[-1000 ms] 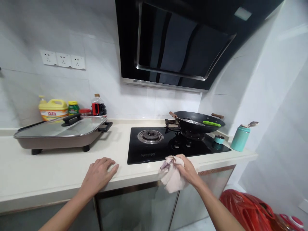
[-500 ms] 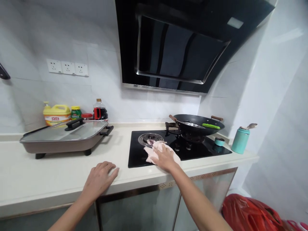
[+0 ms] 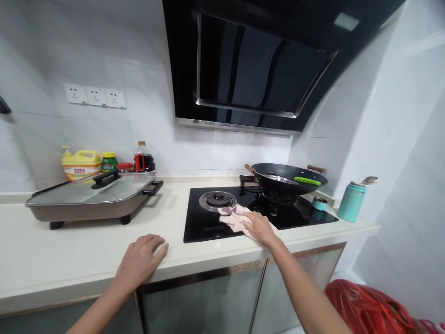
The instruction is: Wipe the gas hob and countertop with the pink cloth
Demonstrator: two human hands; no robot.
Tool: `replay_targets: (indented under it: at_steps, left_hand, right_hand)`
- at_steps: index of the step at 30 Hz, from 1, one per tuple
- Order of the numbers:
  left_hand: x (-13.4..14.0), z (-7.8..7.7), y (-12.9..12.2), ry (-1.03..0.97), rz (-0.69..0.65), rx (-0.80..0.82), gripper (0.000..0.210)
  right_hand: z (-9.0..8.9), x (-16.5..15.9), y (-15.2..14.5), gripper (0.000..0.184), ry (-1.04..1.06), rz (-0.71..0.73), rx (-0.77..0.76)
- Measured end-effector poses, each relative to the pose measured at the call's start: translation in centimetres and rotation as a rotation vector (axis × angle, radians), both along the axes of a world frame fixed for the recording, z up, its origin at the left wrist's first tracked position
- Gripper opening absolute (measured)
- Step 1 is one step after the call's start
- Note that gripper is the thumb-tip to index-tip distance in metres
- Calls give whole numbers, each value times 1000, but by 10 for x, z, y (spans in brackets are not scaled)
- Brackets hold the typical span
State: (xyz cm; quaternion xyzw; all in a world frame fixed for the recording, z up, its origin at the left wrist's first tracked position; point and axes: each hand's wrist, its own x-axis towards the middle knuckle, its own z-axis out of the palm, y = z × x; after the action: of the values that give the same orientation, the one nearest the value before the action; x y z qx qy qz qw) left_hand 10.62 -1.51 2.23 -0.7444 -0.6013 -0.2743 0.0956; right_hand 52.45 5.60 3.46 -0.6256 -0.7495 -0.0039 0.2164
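My right hand [image 3: 260, 228] presses a pale pink cloth [image 3: 236, 221] against the front of the black glass gas stove [image 3: 200, 227], fingers bent over the bunched fabric. Part of the cloth reaches close to the bare left burner [image 3: 219, 199]. My left hand [image 3: 142, 259] lies palm down on the front of the white counter [image 3: 174, 218], left of the stove, with its fingers loosely stretched and the thumb apart. Nothing is in it. Over the right burner stands a black wok [image 3: 267, 184] with wooden handles and a green-handled utensil [image 3: 308, 181] inside.
A lidded electric pan [image 3: 93, 211] sits on the left counter, with a yellow jug [image 3: 81, 163] and a dark sauce bottle [image 3: 144, 160] behind. At right stand a small teal lid [image 3: 319, 204] and a teal flask [image 3: 352, 202]. The range hood [image 3: 257, 69] hangs above.
My right hand has slid the cloth rightward across the stove, away from the left burner, which shows more fully. My left hand stays on the counter. The camera view has shifted slightly.
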Motion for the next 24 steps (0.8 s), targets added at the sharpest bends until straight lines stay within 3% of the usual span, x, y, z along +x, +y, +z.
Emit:
replay_targets:
  at_steps: [8, 14, 17, 21, 24]
  left_hand:
    - [-5, -8, 6, -3, -8, 29, 41]
    - [-5, -11, 7, -6, 11, 34, 42]
    - [-5, -11, 7, -3, 10, 28, 43]
    - [-6, -13, 8, -8, 1, 34, 42]
    - [-6, -13, 9, -2, 3, 36, 41]
  right_hand:
    - [-8, 110, -31, 38, 60, -45, -20]
    - [-19, 186, -9, 64, 120, -334, -55]
    - [-18, 202, 15, 60, 60, -469, -82]
    - [-10, 199, 46, 53, -21, -597, -61]
    - [-1, 195, 66, 51, -52, -598, -101]
